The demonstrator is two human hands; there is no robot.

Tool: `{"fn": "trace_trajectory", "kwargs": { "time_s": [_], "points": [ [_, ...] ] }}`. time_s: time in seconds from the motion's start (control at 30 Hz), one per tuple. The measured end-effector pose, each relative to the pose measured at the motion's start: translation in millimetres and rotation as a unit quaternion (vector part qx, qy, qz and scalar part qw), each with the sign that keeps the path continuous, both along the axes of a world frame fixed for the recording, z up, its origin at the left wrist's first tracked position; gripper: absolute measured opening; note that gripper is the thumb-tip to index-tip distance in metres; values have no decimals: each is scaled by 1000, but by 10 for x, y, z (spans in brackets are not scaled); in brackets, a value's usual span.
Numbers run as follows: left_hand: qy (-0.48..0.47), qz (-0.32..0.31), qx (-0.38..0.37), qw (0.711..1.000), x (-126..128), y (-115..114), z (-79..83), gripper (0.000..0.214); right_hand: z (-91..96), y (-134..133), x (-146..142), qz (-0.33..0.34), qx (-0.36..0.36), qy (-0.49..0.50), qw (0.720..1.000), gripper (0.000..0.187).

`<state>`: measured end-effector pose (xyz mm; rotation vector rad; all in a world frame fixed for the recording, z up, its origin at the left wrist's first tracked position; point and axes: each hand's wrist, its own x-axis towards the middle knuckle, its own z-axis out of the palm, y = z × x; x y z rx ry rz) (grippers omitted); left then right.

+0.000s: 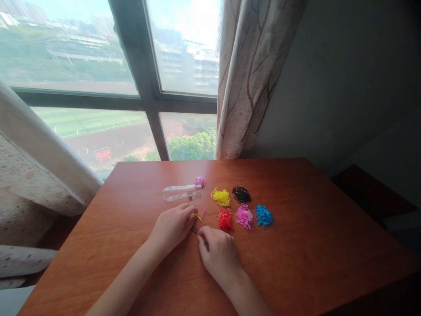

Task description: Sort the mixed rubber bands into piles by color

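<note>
My left hand (175, 223) rests low over the table with its fingers bent together. A yellow band (198, 217) and a pink band (203, 213), thin and small, lie at its fingertips. Just under its thumb side shows a dark loop-shaped band (194, 230), in the gap between my hands. My right hand (219, 250) is curled with thumb and index finger close together, near that dark band. Whatever either hand pinches is hidden or too small to make out.
Small bands lie in heaps: yellow (221, 197), black (241, 194), red (225, 219), pink (244, 217) and blue (264, 216). Behind my left hand a clear bottle (179, 192) lies sideways beside a purple cap (199, 181). The wooden table (296, 263) meets a window and curtains.
</note>
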<state>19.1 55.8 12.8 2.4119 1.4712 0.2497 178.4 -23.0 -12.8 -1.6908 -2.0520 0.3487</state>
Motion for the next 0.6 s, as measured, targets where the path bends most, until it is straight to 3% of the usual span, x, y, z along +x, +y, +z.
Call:
{"fn": "trace_trajectory", "kwargs": {
  "time_s": [0.37,0.6],
  "points": [
    [-16,-11,1,1000,15,47,58,15,-42,13,-1,5,1,10,1000,11],
    [-27,7,8,1000,290,209,236,13,-28,13,-1,8,-11,12,1000,11]
  ]
}}
